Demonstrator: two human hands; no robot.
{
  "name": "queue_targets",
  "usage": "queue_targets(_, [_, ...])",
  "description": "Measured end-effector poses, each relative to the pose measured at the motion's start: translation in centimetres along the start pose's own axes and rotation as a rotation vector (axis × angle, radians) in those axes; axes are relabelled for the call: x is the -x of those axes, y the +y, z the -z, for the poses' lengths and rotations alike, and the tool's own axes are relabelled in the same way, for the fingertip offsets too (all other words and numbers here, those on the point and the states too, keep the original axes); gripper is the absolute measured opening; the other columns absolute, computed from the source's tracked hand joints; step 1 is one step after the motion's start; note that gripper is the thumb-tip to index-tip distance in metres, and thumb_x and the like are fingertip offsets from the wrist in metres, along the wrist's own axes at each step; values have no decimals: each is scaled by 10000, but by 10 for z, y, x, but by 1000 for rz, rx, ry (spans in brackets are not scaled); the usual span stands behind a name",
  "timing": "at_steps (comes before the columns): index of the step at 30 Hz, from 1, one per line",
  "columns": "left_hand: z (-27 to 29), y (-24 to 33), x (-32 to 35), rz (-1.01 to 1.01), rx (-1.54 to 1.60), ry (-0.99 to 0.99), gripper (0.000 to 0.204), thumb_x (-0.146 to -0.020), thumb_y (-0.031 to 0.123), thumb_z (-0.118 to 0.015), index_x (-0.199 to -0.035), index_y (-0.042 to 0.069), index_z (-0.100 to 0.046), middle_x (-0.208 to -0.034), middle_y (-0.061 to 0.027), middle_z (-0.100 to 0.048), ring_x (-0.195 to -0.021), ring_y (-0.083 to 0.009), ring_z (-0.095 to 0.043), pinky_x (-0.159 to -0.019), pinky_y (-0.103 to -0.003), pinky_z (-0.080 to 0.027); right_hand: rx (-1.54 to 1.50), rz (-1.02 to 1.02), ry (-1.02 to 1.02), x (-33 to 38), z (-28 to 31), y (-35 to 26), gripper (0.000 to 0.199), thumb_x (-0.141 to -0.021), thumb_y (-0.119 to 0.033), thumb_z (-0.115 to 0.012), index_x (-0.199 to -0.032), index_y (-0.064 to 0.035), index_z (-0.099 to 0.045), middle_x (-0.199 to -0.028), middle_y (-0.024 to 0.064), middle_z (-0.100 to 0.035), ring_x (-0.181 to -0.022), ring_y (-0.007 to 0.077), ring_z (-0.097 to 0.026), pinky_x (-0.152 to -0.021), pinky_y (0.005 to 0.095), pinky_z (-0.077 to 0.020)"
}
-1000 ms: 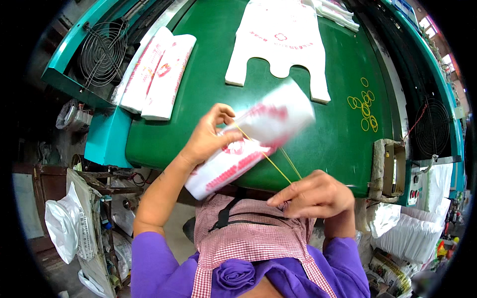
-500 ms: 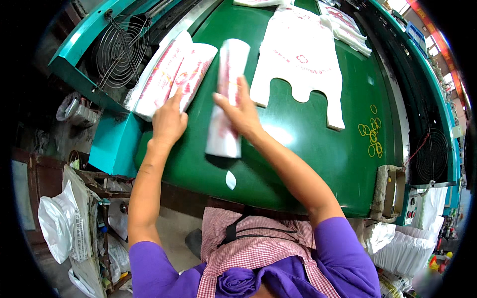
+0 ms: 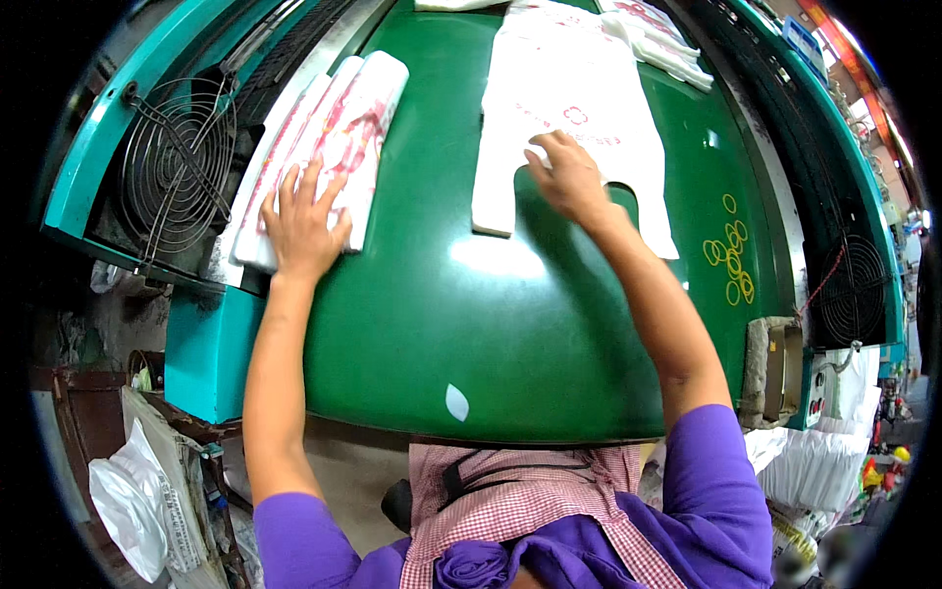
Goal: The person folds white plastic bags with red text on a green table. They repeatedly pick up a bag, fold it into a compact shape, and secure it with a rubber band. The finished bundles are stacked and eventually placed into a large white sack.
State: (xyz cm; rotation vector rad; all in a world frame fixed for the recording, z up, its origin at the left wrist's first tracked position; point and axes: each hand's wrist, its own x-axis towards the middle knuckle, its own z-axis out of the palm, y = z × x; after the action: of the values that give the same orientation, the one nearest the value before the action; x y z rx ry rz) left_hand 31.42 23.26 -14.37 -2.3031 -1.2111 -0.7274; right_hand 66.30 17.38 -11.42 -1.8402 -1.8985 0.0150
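My left hand point(image 3: 302, 218) lies flat with fingers spread on rolled bundles of white plastic bags with red print point(image 3: 339, 137), stacked at the left edge of the green table point(image 3: 491, 324). My right hand point(image 3: 567, 177) presses on a flat stack of white vest-style carrier bags point(image 3: 574, 93) spread out at the middle back of the table. Neither hand grips anything.
Several yellow rubber bands point(image 3: 731, 260) lie at the table's right. A round fan grille point(image 3: 177, 167) sits in the teal frame at left, another fan point(image 3: 852, 290) at right. More white bags point(image 3: 657, 34) lie at the back. A white sack point(image 3: 128, 501) hangs at lower left.
A second ago both hands held a rolled bundle with a rubber band; it was then laid on the table and now rests with the other bundles at left. My right hand moved onto the flat bags.
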Motion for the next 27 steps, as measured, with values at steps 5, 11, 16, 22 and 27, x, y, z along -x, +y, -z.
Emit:
queue_targets(5, [-6,25,-39,12,-76,-182,445,-828,362,-621,-1252,236,-577,-1454,-66,-376,-1322,-300,-339,-1034,-580,-231,204,88,-141,62,36,48,296,-900,-313,-547,-830,-33,-614,-870,140,-597,-886,317,-557,-807,412,-461])
queue_targets(11, [89,131,27,-581,560,-538,654,-746,486,-696,-1315,216,-523,-1475,-116,-343,-1400,-353,-232,-1094,-619,-156,-351,160,-239,176,85,12,233,-870,-228,-616,-951,-10,-628,-940,163,-609,-945,331,-563,-847,409,-449])
queue_targets(16, [131,141,74,-776,596,-873,985,-588,398,-821,-1431,206,-349,-1518,-113,-253,-1395,-352,-234,-1104,-525,-241,287,-376,73,290,144,69,661,-842,-292,-665,-1391,-68,-371,-1432,240,-320,-1324,434,-296,-1080,506,-262])
queue_targets(22, [123,153,92,-708,670,-684,790,-671,258,-761,-1382,174,-426,-1488,-119,-327,-1375,-318,-311,-1063,-490,-319,554,-642,70,276,116,179,724,-897,-589,-450,-1401,-75,-378,-1459,232,-293,-1321,481,-261,-1050,548,-270])
queue_targets(27, [120,168,77,-554,663,-544,417,-807,33,-526,-1179,190,-629,-1371,-78,-505,-1282,-287,-467,-972,-488,-413,253,-405,321,120,111,265,580,-908,-489,-508,-1308,-68,-505,-1387,194,-437,-1300,363,-386,-1070,426,-338])
